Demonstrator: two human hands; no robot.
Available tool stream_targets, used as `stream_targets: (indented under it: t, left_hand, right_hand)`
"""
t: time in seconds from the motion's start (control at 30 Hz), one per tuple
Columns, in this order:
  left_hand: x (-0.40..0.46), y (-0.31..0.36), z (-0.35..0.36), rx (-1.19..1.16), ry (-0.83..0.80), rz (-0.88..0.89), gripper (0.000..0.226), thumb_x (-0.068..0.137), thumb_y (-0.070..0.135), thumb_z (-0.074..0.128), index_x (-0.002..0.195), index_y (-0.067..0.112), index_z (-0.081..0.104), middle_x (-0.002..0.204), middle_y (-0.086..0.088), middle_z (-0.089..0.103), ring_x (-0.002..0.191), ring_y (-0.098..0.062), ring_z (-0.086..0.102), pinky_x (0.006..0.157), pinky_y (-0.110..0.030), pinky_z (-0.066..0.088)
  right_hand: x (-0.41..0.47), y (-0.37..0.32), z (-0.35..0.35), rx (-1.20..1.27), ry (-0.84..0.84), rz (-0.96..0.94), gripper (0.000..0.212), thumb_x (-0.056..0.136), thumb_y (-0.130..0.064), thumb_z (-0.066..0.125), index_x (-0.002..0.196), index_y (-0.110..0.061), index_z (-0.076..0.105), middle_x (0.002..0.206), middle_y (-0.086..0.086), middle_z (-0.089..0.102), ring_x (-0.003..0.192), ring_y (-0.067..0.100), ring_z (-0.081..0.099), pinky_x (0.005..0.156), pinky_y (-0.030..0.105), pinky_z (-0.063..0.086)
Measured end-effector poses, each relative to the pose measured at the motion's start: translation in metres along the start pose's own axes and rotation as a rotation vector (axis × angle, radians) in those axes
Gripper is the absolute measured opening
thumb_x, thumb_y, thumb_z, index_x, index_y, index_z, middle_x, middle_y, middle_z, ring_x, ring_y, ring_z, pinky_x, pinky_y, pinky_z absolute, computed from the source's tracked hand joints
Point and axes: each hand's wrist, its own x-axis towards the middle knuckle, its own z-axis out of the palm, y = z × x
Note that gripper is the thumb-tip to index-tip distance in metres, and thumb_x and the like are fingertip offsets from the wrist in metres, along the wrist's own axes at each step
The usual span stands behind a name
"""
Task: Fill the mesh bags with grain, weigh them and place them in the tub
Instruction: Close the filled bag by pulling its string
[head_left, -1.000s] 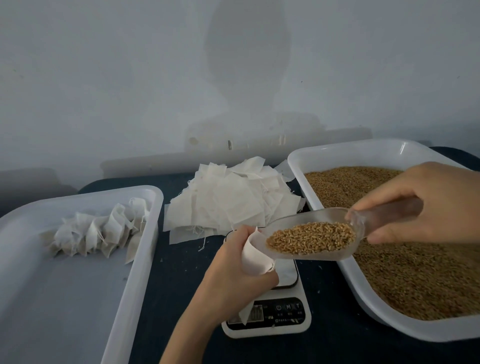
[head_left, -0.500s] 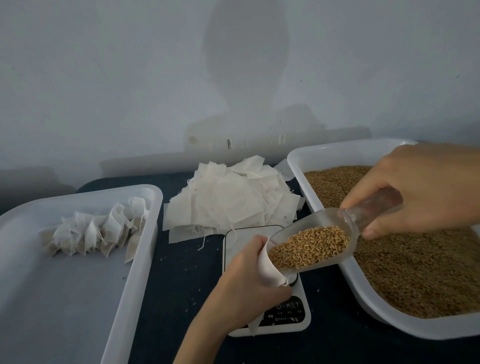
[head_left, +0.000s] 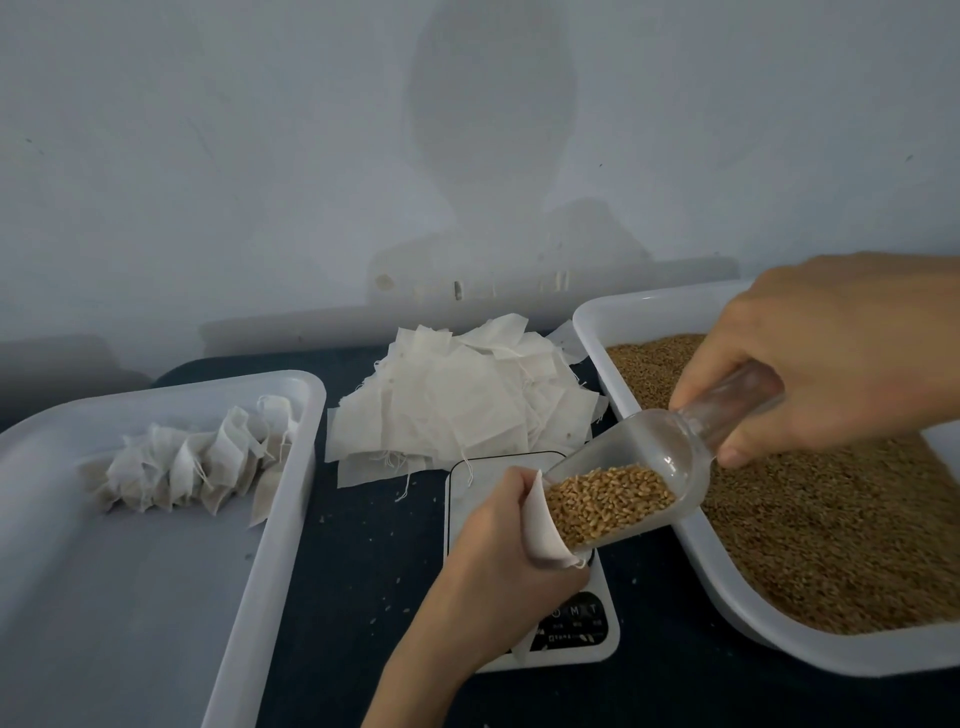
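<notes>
My left hand (head_left: 498, 577) grips a white mesh bag (head_left: 543, 530) with its mouth held open above the white scale (head_left: 571, 639). My right hand (head_left: 831, 358) holds the handle of a clear plastic scoop (head_left: 670, 467), tilted steeply down to the left. Brown grain (head_left: 608, 501) lies at the scoop's lip, which sits inside the bag's mouth. At the right stands a white tub of grain (head_left: 831, 530). A white tub (head_left: 104, 597) at the left holds a row of filled bags (head_left: 192, 462).
A heap of flat, unfilled mesh bags (head_left: 457, 395) lies behind the scale on the dark tabletop (head_left: 363, 571). Loose grains are scattered on the table between the left tub and the scale. A pale wall rises close behind everything.
My right hand rose and tipped the scoop from nearly level to steeply down. The grain slid to the lip and into the bag's mouth. My left hand shifted slightly right with the bag.
</notes>
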Motion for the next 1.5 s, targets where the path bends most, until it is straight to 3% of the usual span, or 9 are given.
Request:
stream_targets:
  t: [0.23,0.4,0.53,0.77,0.97,1.1,1.2,1.33,1.5]
  left_hand:
    - [-0.001,-0.002,0.003,0.001,0.01,0.024,0.037,0.075,0.014,0.071,0.098,0.031,0.047,0.091,0.007,0.058,0.078,0.01,0.055,0.055,-0.01,0.043]
    - [-0.002,-0.002,0.003,-0.031,0.011,0.027,0.036,0.076,0.014,0.071,0.097,0.032,0.048,0.089,0.01,0.058,0.072,0.009,0.057,0.051,-0.011,0.042]
    - [-0.004,-0.002,0.004,-0.071,0.003,0.022,0.033,0.076,0.013,0.068,0.094,0.033,0.05,0.083,0.017,0.06,0.07,0.007,0.057,0.053,-0.01,0.042]
    - [-0.005,-0.004,0.003,-0.098,0.019,0.063,0.031,0.076,0.01,0.068,0.093,0.03,0.051,0.083,0.031,0.056,0.071,0.01,0.055,0.054,-0.008,0.041]
    - [-0.004,-0.009,0.001,-0.254,0.008,0.08,0.022,0.072,0.02,0.06,0.092,0.026,0.055,0.068,0.019,0.055,0.06,0.004,0.049,0.055,-0.009,0.039]
    - [0.002,-0.016,-0.002,-0.394,0.056,0.129,0.01,0.079,0.017,0.056,0.087,0.02,0.06,0.083,-0.007,0.058,0.077,-0.017,0.056,0.068,-0.02,0.048]
    - [0.016,-0.018,-0.01,-0.458,0.194,0.124,0.011,0.074,0.018,0.057,0.077,0.028,0.062,0.086,-0.003,0.063,0.084,-0.026,0.062,0.067,-0.027,0.054]
    - [0.043,-0.022,-0.019,-0.472,0.329,0.165,0.025,0.074,0.018,0.06,0.095,0.031,0.056,0.087,-0.004,0.059,0.072,-0.002,0.059,0.061,-0.015,0.05]
    - [0.063,-0.04,-0.006,-0.211,0.282,0.109,0.032,0.082,0.008,0.066,0.103,0.026,0.05,0.093,0.003,0.056,0.081,-0.012,0.058,0.063,-0.019,0.049]
  right_hand:
    - [0.002,-0.001,-0.004,0.044,0.025,-0.01,0.028,0.064,-0.066,0.067,0.088,-0.071,0.052,0.072,-0.049,0.053,0.069,-0.025,0.048,0.052,0.017,0.044]
    - [0.005,0.006,0.002,0.021,0.037,0.02,0.028,0.053,-0.074,0.06,0.079,-0.071,0.052,0.075,-0.053,0.048,0.06,-0.018,0.052,0.049,0.017,0.041]
    - [0.007,0.014,0.007,0.0,0.082,0.034,0.042,0.039,-0.081,0.047,0.08,-0.071,0.053,0.08,-0.057,0.043,0.061,-0.02,0.051,0.048,0.015,0.039]
    - [0.003,0.012,0.008,-0.005,0.087,0.028,0.034,0.044,-0.073,0.056,0.078,-0.073,0.053,0.07,-0.061,0.039,0.069,-0.037,0.038,0.044,0.005,0.027]
    - [-0.009,0.023,0.02,0.296,-0.026,-0.001,0.047,0.053,-0.086,0.048,0.096,-0.071,0.054,0.088,-0.045,0.06,0.087,-0.019,0.056,0.071,0.015,0.044]
    - [-0.011,0.034,0.052,0.472,0.036,0.005,0.058,0.054,-0.095,0.041,0.102,-0.065,0.056,0.093,-0.034,0.066,0.087,-0.011,0.062,0.074,0.022,0.047]
    - [-0.007,0.033,0.074,0.67,0.142,0.046,0.044,0.065,-0.083,0.052,0.101,-0.059,0.061,0.092,-0.029,0.069,0.085,-0.009,0.065,0.074,0.024,0.045]
    - [0.011,0.023,0.1,0.87,0.418,0.203,0.036,0.062,-0.067,0.056,0.092,-0.048,0.065,0.081,-0.028,0.068,0.074,-0.011,0.062,0.066,0.022,0.041]
    - [0.035,0.019,0.121,0.778,0.676,0.495,0.008,0.093,-0.026,0.054,0.101,-0.029,0.054,0.086,-0.005,0.063,0.075,0.017,0.064,0.06,0.027,0.048]
